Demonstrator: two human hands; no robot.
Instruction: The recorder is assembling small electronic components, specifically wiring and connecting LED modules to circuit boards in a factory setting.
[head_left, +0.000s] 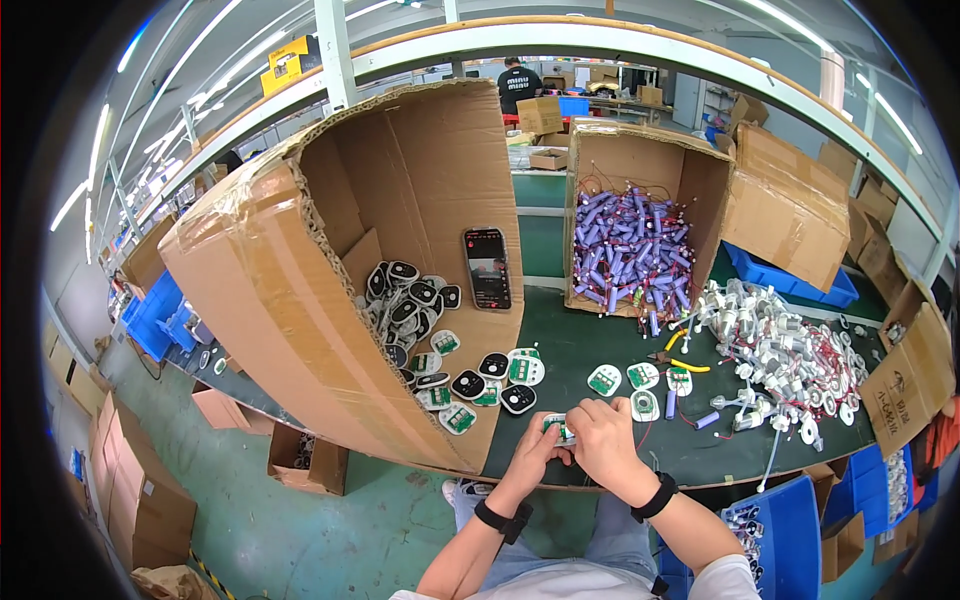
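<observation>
My left hand (535, 450) grips a small rounded white panel with a green circuit board (555, 430) above the table's front edge. Over the panel's right side bends my right hand (607, 445), fingers pinched together; whatever they hold is hidden. Several similar white panels with green boards (604, 379) lie just beyond my hands. Beside them are pliers with yellow handles (688, 366) and loose purple battery cells (707, 420). To the left, black-faced round-cornered panels (468, 384) spill from a large open carton (270, 310).
A phone (487, 268) leans inside the large carton. Behind the table's middle, another carton (705, 190) holds many purple cells with wires. White and grey wired parts (780, 350) form a heap on the right. A blue bin (790, 530) stands below the edge; a person (518, 85) is far off.
</observation>
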